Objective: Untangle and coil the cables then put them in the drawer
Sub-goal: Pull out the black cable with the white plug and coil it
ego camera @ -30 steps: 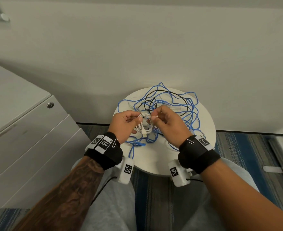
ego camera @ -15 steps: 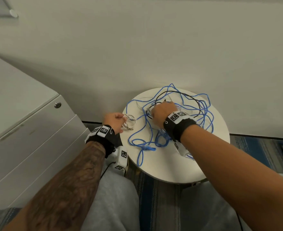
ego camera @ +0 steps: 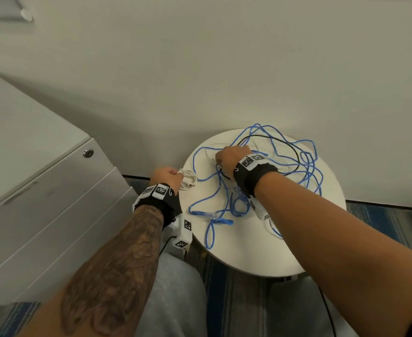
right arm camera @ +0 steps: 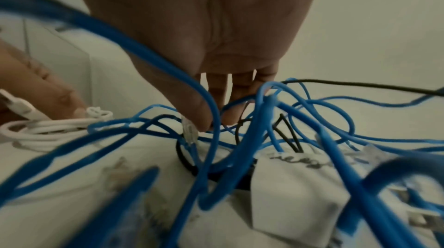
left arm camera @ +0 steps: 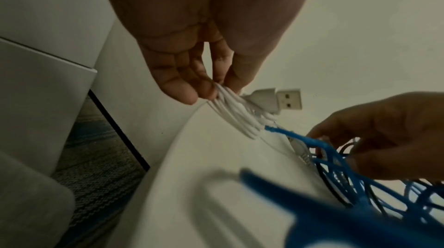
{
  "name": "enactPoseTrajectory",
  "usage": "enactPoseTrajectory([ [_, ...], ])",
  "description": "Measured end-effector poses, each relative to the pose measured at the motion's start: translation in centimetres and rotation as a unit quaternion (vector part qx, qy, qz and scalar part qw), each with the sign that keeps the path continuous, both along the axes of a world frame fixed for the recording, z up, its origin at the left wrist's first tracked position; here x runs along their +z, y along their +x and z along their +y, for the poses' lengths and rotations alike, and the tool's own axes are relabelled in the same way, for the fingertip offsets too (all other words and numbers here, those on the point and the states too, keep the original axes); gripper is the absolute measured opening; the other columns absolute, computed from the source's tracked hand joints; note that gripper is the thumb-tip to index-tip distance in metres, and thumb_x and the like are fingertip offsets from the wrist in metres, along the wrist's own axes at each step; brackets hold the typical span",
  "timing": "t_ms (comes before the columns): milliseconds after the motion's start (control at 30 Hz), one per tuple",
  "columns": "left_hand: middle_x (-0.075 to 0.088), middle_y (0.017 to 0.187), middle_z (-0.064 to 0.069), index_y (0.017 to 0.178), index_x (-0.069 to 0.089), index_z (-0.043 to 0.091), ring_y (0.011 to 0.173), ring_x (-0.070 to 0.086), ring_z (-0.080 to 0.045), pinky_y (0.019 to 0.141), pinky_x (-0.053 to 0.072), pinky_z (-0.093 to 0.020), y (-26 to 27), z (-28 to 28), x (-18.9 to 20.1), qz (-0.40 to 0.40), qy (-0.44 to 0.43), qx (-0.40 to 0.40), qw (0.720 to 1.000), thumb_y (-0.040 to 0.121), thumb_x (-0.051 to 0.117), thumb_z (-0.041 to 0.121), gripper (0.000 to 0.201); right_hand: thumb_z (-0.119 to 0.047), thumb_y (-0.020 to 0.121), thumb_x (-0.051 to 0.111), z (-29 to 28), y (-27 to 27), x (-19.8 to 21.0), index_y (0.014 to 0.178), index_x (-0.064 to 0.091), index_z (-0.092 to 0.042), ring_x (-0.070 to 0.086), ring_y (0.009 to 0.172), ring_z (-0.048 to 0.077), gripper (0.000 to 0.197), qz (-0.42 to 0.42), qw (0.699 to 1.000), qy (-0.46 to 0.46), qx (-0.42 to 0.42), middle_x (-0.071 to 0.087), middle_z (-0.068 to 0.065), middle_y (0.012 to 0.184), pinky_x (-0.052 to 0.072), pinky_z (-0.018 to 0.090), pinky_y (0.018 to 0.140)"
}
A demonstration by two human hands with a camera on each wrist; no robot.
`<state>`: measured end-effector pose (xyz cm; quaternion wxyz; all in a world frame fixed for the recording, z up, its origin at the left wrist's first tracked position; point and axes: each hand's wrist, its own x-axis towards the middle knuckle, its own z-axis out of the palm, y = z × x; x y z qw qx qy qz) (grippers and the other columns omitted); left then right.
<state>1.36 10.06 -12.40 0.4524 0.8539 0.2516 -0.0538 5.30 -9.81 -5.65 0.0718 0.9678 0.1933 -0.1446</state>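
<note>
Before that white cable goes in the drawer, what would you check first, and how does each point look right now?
1. White cable coiled: ok.
2. Left hand pinches the coil: ok.
3. Coil free of the blue cable: cannot tell; a blue strand lies against it.
4. Drawer open: not ok, all fronts are closed.
5. Right hand free to pull the drawer: not ok, its fingers are in the tangle.
6. Black cable untangled: not ok.

Matt smooth white table (ego camera: 261,251); glossy plastic blue cable (ego camera: 275,144); metal cabinet (ego camera: 42,203).
</note>
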Motion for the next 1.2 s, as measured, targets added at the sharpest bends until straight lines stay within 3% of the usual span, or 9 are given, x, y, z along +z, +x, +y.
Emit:
enactPoseTrajectory([
  [167,0.07,0.084,-0.004,0.092,0.075,0.016,0.082,0.065,-0.026,0.074,0.049,-0.027,-0.5,-0.9,1.0,-0.021,0.041,-0.041,0.998,0.085,0.069,0.023,0.012,-0.01,0.095,0.049,-1.3,0.0,0.2,0.104,0.058,-0.013,0.059,0.085,0.029,0.012,0.008,0.996,0.083,-0.032,0.064,0.009,0.099,0.045,0.033,0.071],
  [333,0.072,0.092,-0.005,0.098,0.075,0.013,0.087,0.066,-0.025,0.077,0.048,-0.027,-0.4,-1.8,0.7,-0.021,0.059,-0.102,0.993,0.088,0.067,0.021,0.015,0.001,0.086,0.052,-3.4,0.3,2.1,0.11,0.067,-0.019,0.063,0.102,0.029,0.034,-0.011,0.984,0.165,-0.058,0.066,0.005,0.112,0.052,0.038,0.087],
  [533,0.056,0.067,-0.005,0.066,0.06,0.013,0.07,0.05,-0.029,0.063,0.039,-0.027,0.2,-1.9,0.9,-0.017,0.06,-0.111,0.992,0.089,0.055,0.014,0.023,-0.023,0.093,0.06,-6.9,-0.4,5.1,0.101,0.075,-0.03,0.058,0.107,0.028,0.018,-0.12,0.97,0.207,-0.051,0.067,-0.002,0.116,0.048,0.039,0.089],
  [633,0.07,0.098,-0.012,0.094,0.071,0.01,0.094,0.062,-0.033,0.075,0.043,-0.028,0.3,-1.8,1.1,-0.042,0.075,-0.086,0.993,0.092,0.057,0.02,0.018,-0.022,0.095,0.06,-8.1,-0.8,6.1,0.101,0.073,-0.025,0.052,0.107,0.028,0.015,-0.146,0.947,0.278,-0.065,0.065,0.0,0.116,0.044,0.038,0.088],
  [767,0.062,0.111,-0.011,0.102,0.066,0.015,0.092,0.062,-0.024,0.078,0.041,-0.026,0.7,-3.0,2.4,-0.149,0.042,-0.043,0.987,0.091,0.061,0.029,0.018,-0.017,0.095,0.061,-9.2,-1.3,7.6,0.1,0.071,-0.021,0.054,0.095,0.017,0.012,-0.149,0.897,0.404,-0.1,0.067,-0.002,0.102,0.04,0.027,0.081],
  [900,0.044,0.123,0.005,0.131,0.054,0.023,0.08,0.052,-0.003,0.078,0.042,-0.016,1.1,-7.2,7.3,-0.26,-0.006,-0.141,0.955,0.093,0.057,0.046,0.044,-0.012,0.094,0.062,-9.6,-1.6,9.1,0.097,0.07,-0.017,0.056,0.085,0.016,0.01,-0.137,0.875,0.454,-0.102,0.065,-0.004,0.09,0.041,0.023,0.076],
  [1000,0.048,0.121,0.011,0.137,0.049,0.031,0.081,0.052,-0.005,0.079,0.044,-0.017,2.2,-10.3,10.0,-0.262,0.029,-0.265,0.928,0.087,0.061,0.057,0.059,-0.012,0.093,0.062,-9.7,-1.5,10.3,0.098,0.071,-0.014,0.056,0.083,0.016,0.01,-0.142,0.873,0.457,-0.09,0.066,-0.004,0.09,0.041,0.015,0.071],
  [1100,0.063,0.098,0.01,0.113,0.064,0.031,0.085,0.061,-0.015,0.081,0.05,-0.031,3.2,-11.7,9.9,-0.174,0.022,-0.317,0.932,0.08,0.06,0.068,0.051,-0.013,0.094,0.062,-10.1,-1.6,11.7,0.098,0.071,-0.015,0.055,0.082,0.014,0.01,-0.155,0.866,0.468,-0.087,0.066,-0.005,0.09,0.041,0.015,0.07],
  [1200,0.058,0.07,0.006,0.074,0.059,0.029,0.065,0.054,-0.017,0.069,0.048,-0.034,3.1,-12.7,9.7,-0.179,-0.033,-0.306,0.935,0.087,0.058,0.059,0.033,-0.013,0.094,0.061,-10.8,-2.0,13.1,0.099,0.07,-0.012,0.054,0.082,0.012,0.01,-0.173,0.852,0.486,-0.092,0.065,-0.005,0.09,0.04,0.01,0.071],
])
